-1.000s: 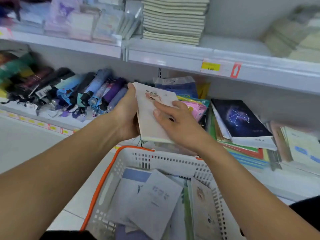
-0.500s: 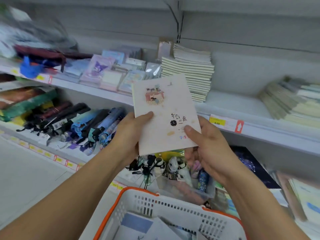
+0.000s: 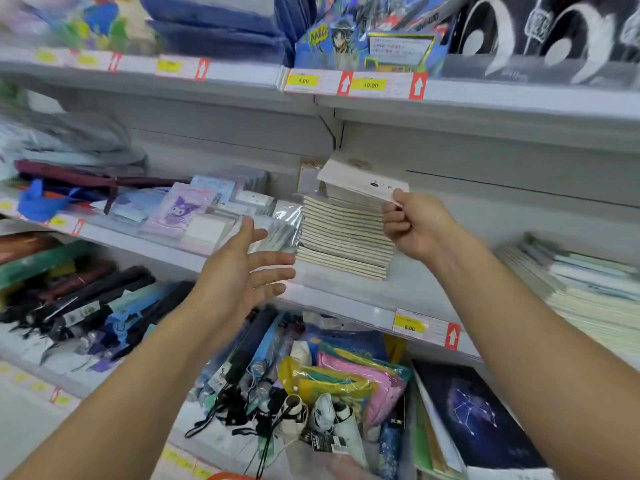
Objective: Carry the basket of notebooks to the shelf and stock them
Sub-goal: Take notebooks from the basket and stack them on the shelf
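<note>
My right hand (image 3: 414, 225) pinches the near corner of a cream notebook (image 3: 360, 180) and holds it flat just on top of a tall stack of matching notebooks (image 3: 344, 237) on the middle shelf (image 3: 353, 296). My left hand (image 3: 242, 268) is empty, fingers spread, hovering in front of the shelf edge to the left of the stack. Only a sliver of the basket's orange rim (image 3: 227, 476) shows at the bottom edge; its contents are out of view.
Packaged stationery (image 3: 187, 209) lies left of the stack and another notebook pile (image 3: 575, 282) lies at right. The lower shelf holds folded umbrellas (image 3: 104, 306), coloured pouches (image 3: 349, 375) and a dark constellation notebook (image 3: 474, 414). An upper shelf (image 3: 381, 98) with price tags overhangs.
The view has tilted up from the basket. Both hands held the notebook before; now my left hand has let go and my right hand has carried it up onto the stack.
</note>
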The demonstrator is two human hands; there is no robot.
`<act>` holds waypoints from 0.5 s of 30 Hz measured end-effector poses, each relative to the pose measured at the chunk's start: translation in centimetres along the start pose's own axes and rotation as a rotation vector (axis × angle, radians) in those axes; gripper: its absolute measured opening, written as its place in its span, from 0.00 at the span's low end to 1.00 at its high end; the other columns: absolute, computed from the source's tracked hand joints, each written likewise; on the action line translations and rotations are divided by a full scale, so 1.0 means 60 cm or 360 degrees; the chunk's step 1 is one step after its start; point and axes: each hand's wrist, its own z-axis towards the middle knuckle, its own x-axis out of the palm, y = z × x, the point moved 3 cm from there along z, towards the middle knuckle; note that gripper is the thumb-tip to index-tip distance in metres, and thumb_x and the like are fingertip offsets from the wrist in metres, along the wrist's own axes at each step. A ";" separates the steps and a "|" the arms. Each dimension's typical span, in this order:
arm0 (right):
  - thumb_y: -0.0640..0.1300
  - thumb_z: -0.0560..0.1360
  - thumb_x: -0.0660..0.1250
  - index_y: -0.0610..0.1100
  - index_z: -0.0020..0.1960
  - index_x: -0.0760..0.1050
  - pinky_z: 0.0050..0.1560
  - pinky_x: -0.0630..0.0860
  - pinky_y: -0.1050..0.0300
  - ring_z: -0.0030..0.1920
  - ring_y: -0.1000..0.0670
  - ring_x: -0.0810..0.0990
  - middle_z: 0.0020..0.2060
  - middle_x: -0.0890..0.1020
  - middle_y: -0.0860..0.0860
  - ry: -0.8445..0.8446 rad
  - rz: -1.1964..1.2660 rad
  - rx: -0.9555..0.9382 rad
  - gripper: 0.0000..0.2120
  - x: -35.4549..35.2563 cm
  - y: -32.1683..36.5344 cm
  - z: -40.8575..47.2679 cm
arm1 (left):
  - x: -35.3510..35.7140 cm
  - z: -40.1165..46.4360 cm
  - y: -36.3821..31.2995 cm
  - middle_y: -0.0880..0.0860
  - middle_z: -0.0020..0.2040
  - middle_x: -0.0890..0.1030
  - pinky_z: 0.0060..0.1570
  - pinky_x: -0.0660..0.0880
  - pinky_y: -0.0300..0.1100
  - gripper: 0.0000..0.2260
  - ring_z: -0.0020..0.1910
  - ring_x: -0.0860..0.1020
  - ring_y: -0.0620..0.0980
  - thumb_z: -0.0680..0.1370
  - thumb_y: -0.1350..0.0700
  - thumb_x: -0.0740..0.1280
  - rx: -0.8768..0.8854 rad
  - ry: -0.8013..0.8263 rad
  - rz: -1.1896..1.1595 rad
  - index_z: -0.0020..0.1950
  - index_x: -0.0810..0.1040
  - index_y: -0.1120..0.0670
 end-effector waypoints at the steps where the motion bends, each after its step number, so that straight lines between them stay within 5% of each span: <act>1: 0.39 0.85 0.50 0.44 0.44 0.64 0.13 0.56 0.68 0.16 0.58 0.63 0.28 0.67 0.49 -0.0026 0.0027 0.0071 0.12 0.005 0.018 0.038 | -0.004 0.003 0.004 0.57 0.43 0.85 0.33 0.77 0.42 0.23 0.36 0.83 0.51 0.81 0.39 0.56 0.0006 -0.0043 -0.0028 0.67 0.72 0.54; 6: 0.39 0.85 0.50 0.42 0.40 0.64 0.15 0.60 0.69 0.17 0.57 0.65 0.31 0.66 0.48 -0.0176 -0.0621 0.0107 0.15 0.004 0.043 0.149 | -0.003 0.000 0.043 0.57 0.41 0.84 0.35 0.77 0.43 0.26 0.33 0.81 0.50 0.80 0.36 0.50 -0.0048 -0.0072 0.0020 0.61 0.77 0.52; 12: 0.54 0.74 0.73 0.42 0.45 0.70 0.28 0.65 0.59 0.28 0.52 0.63 0.31 0.66 0.48 -0.0130 -0.1671 -0.0071 0.18 -0.010 0.054 0.171 | 0.004 -0.005 0.083 0.57 0.38 0.84 0.30 0.76 0.41 0.28 0.30 0.81 0.49 0.79 0.36 0.49 -0.0222 -0.0025 0.0046 0.59 0.78 0.54; 15: 0.56 0.72 0.75 0.42 0.43 0.68 0.29 0.68 0.57 0.27 0.50 0.66 0.30 0.68 0.47 -0.0206 -0.1964 -0.0123 0.22 -0.010 0.060 0.173 | 0.007 -0.008 0.095 0.57 0.37 0.84 0.29 0.75 0.40 0.27 0.29 0.80 0.48 0.80 0.36 0.49 -0.0267 0.0003 0.0106 0.58 0.78 0.54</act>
